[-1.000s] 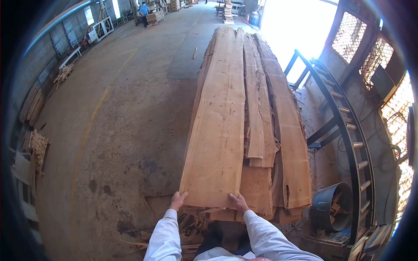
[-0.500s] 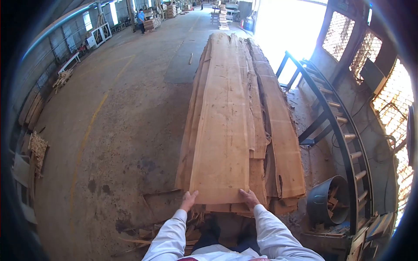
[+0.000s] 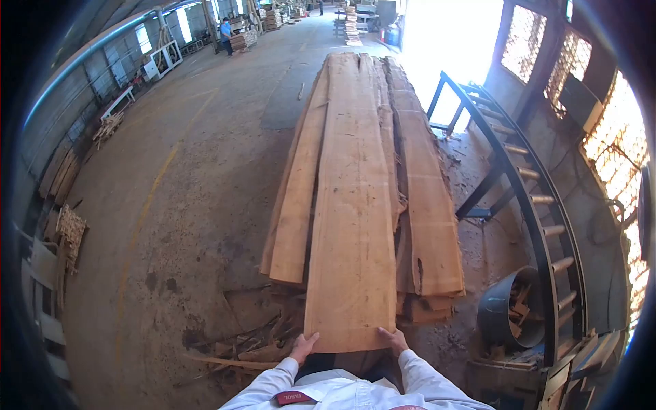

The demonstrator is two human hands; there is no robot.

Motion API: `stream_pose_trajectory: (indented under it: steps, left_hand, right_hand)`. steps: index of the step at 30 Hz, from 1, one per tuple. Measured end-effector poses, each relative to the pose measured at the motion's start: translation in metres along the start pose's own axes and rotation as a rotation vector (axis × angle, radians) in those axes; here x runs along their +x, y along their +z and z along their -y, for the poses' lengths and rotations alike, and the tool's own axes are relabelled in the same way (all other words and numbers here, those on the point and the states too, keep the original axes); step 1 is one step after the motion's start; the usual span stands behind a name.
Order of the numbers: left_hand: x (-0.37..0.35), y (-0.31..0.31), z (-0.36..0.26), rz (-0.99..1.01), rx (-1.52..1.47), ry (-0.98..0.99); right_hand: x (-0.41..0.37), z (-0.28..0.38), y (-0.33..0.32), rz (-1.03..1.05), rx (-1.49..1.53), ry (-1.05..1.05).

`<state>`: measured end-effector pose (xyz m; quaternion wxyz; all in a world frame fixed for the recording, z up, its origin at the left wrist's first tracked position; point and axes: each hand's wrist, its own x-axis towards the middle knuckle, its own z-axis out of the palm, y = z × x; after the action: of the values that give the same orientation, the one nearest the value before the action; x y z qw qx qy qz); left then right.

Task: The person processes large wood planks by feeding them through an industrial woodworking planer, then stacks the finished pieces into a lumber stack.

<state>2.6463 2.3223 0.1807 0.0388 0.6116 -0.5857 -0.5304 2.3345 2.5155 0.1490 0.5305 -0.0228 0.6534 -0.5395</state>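
At the near end of the board stack (image 3: 424, 225), left hand (image 3: 303, 347) and right hand (image 3: 394, 339) each grip a corner of the top board (image 3: 352, 225), which overhangs the stack.

text | red badge (image 3: 294, 398) on white shirt (image 3: 345, 395) | lettering too blurred to read
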Motion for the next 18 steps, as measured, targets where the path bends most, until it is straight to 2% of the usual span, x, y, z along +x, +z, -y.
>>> stream_pose_trajectory:
  steps: [3, 4, 7, 8, 11, 16, 18]
  left_hand:
    - [-0.010, 0.030, 0.037, 0.077, -0.161, 0.030]
    - [-0.067, 0.026, -0.026, 0.066, -0.186, -0.084]
    - [-0.039, 0.081, 0.051, 0.007, -0.108, -0.027]
    - [-0.047, 0.098, 0.051, -0.002, -0.117, -0.045]
    - [-0.088, 0.136, 0.032, 0.154, -0.291, -0.045]
    - [-0.132, 0.198, 0.012, 0.013, -0.065, -0.096]
    - [-0.113, 0.210, 0.033, 0.024, -0.029, -0.024]
  right_hand:
    - [-0.023, -0.014, -0.028, 0.007, 0.029, 0.001]
    - [-0.028, -0.018, -0.039, -0.002, -0.001, -0.006]
    - [-0.052, -0.016, -0.077, 0.001, -0.007, -0.020]
    - [-0.044, -0.025, -0.094, 0.003, 0.000, -0.019]
    - [-0.066, -0.027, -0.141, 0.000, -0.014, -0.025]
    - [-0.071, -0.028, -0.211, -0.010, -0.103, -0.040]
    - [-0.065, -0.035, -0.224, 0.000, -0.118, -0.006]
